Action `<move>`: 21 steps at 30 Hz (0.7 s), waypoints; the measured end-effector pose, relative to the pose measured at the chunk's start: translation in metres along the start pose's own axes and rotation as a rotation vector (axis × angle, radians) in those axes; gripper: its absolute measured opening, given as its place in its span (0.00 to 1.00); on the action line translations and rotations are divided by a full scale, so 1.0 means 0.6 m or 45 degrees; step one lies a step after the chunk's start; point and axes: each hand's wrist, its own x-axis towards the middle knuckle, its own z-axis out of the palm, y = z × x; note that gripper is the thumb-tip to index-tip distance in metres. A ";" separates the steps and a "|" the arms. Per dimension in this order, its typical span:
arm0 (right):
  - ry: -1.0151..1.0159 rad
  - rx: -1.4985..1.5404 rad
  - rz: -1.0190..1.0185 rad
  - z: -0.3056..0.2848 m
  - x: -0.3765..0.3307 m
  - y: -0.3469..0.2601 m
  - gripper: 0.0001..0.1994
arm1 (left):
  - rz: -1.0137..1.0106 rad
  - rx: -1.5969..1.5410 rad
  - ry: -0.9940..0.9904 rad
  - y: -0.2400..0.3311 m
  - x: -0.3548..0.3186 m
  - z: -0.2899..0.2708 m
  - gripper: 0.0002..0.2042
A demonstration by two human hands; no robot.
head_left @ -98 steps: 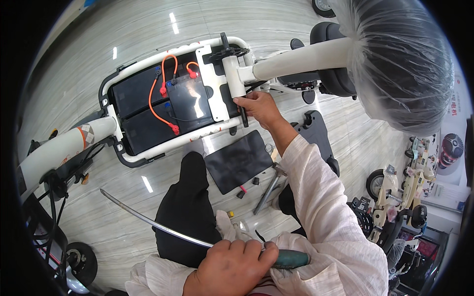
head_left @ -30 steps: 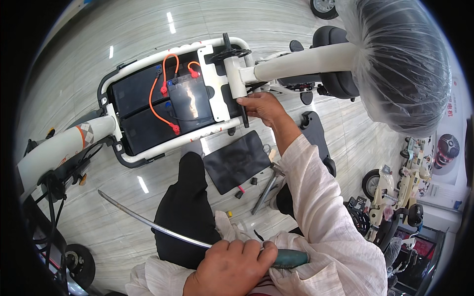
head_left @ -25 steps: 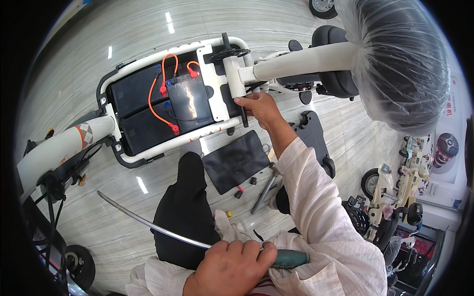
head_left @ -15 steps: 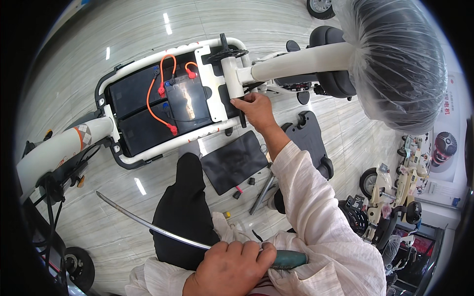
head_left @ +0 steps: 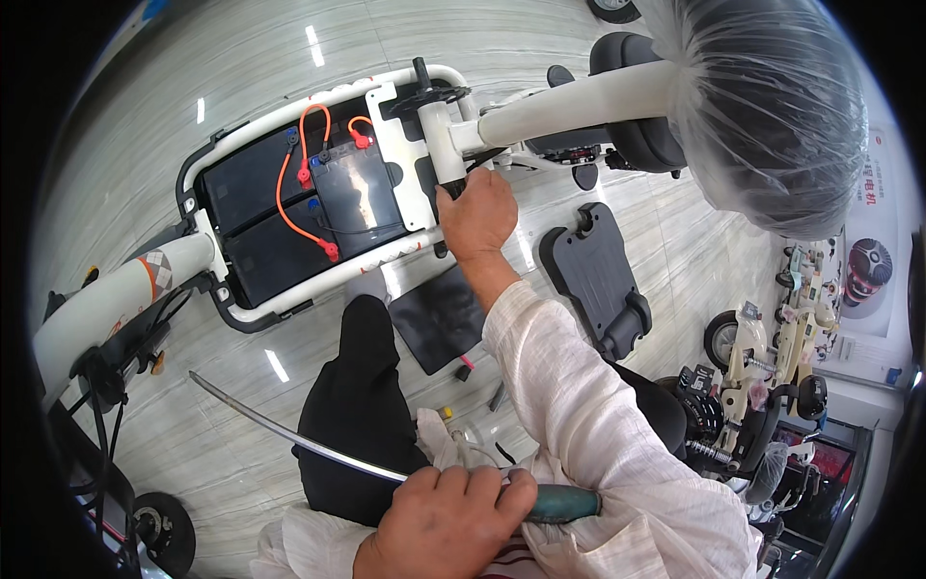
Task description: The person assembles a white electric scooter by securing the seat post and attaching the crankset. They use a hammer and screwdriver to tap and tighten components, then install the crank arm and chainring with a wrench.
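Left of my right hand (head_left: 475,214), clasping a black shaft (head_left: 454,185), batteries (head_left: 249,185) sit cabled, uncovered; left hand (head_left: 449,526) grips a green-handled tool (head_left: 564,504).

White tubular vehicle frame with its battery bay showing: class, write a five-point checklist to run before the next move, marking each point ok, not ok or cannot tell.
1. Right hand closed on the black rod below the white cylindrical tube: ok.
2. Left hand gripping the long metal tool with a green handle: ok.
3. Tool tip apart from the bright orange cables: ok.
4. Red cable end caps tight on the black box-shaped batteries: cannot tell.
5. Floor beside the frame free of parts: not ok; a black moulded panel and black flat sheet lie there.
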 end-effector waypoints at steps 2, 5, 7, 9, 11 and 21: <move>-0.109 0.118 0.097 -0.009 0.001 -0.002 0.21 | -0.005 0.001 0.008 -0.002 -0.002 0.000 0.11; -0.422 0.529 0.341 -0.024 0.018 0.013 0.23 | -0.020 0.014 0.019 -0.003 -0.005 0.001 0.10; -0.675 0.981 0.485 -0.009 0.040 0.061 0.24 | -0.003 0.020 0.033 -0.001 -0.006 0.001 0.09; -0.813 1.157 0.535 -0.016 0.052 0.061 0.20 | -0.002 -0.005 0.095 -0.010 -0.006 0.012 0.13; -0.893 1.173 0.574 -0.023 0.061 0.063 0.18 | -0.010 -0.002 0.089 -0.012 -0.006 0.011 0.13; -0.834 1.139 0.531 -0.003 0.060 0.071 0.19 | -0.029 0.027 0.022 -0.006 -0.004 -0.003 0.10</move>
